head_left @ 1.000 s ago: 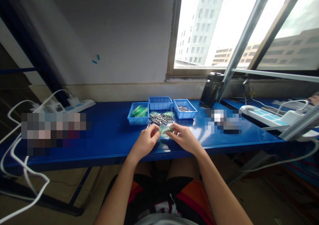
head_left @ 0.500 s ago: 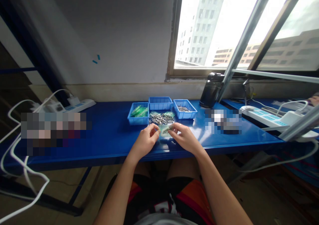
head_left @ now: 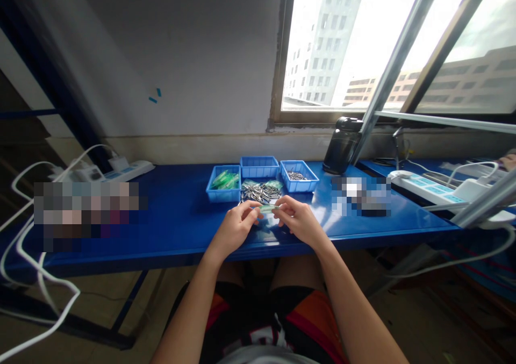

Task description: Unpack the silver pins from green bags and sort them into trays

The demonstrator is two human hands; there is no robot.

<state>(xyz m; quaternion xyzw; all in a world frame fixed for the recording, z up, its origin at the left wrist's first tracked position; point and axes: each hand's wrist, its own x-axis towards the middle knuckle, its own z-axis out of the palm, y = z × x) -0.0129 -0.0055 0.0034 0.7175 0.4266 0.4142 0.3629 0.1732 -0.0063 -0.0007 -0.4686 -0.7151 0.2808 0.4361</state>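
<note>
Both of my hands pinch a small clear greenish plastic bag (head_left: 267, 209) between them, above the front part of the blue table. My left hand (head_left: 238, 221) has its thumb and fingers closed on the bag's left end. The right end is held in the closed fingertips of my right hand (head_left: 296, 218). The bag looks narrow, as if folded or rolled; what is inside it cannot be made out. Just beyond my fingers lies a heap of small metal screw-like pieces (head_left: 261, 192), with some greenish plastic around its far edge.
Behind the heap are a blue bin of green bags (head_left: 224, 180), another blue bin (head_left: 259, 166) and a blue bin with small metal parts (head_left: 297, 176). A black flask (head_left: 342, 145) stands right, near a metal post. Power strips (head_left: 437, 191) and white cables lie at both sides.
The bag was spread flatter between my hands and now appears as a narrow strip. My right fingers have shifted slightly up; the bins and heap have stayed put.
</note>
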